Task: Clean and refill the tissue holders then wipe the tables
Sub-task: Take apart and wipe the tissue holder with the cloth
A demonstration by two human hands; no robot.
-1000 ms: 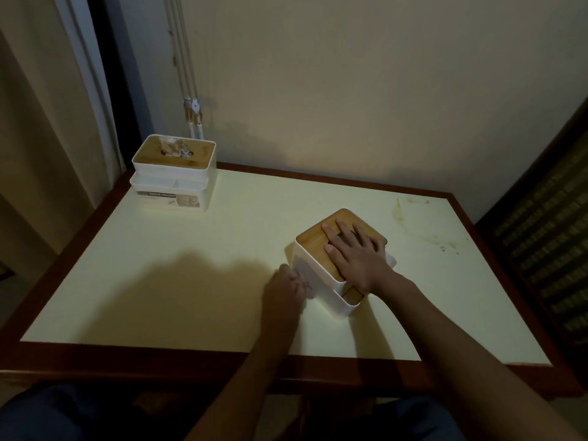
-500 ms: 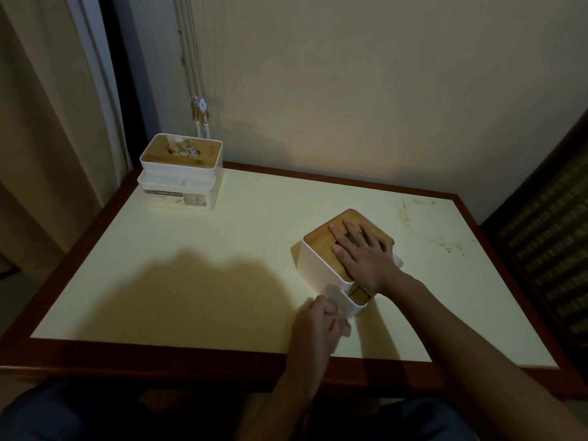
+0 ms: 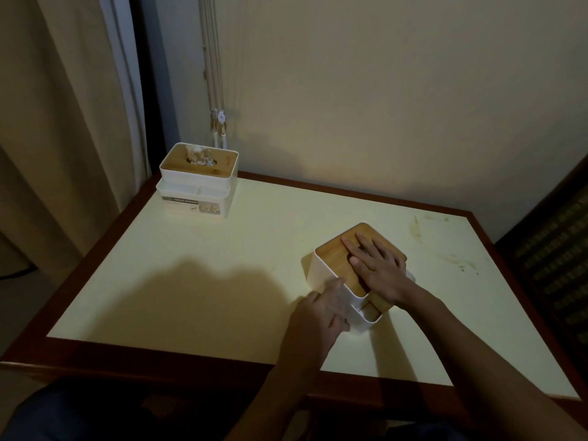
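**Two hands on the near tissue holder**

A white tissue holder (image 3: pixel 324 275) with a wooden lid (image 3: pixel 337 262) sits on the cream tabletop (image 3: pixel 206 265), right of centre and turned at an angle to the table's dark wood border. The right hand (image 3: pixel 380 272) lies flat on the lid, its fingers (image 3: pixel 353 246) spread and extended, pressing down rather than gripping anything. The left hand (image 3: pixel 321 310) is against the holder's near-left white wall, beside the low front compartment; its fingers (image 3: pixel 332 286) are loosely curled and blurred, and whether they hold a cloth or tissue cannot be told.

A second tissue holder (image 3: pixel 199 183) stands at the far-left corner of the tabletop, well apart from the first, with crumpled tissue (image 3: pixel 202 157) showing through its wooden lid and a printed label on its front. Brownish stains (image 3: pixel 418 229) mark the tabletop's far-right area. A curtain (image 3: pixel 60 122) hangs at the left.
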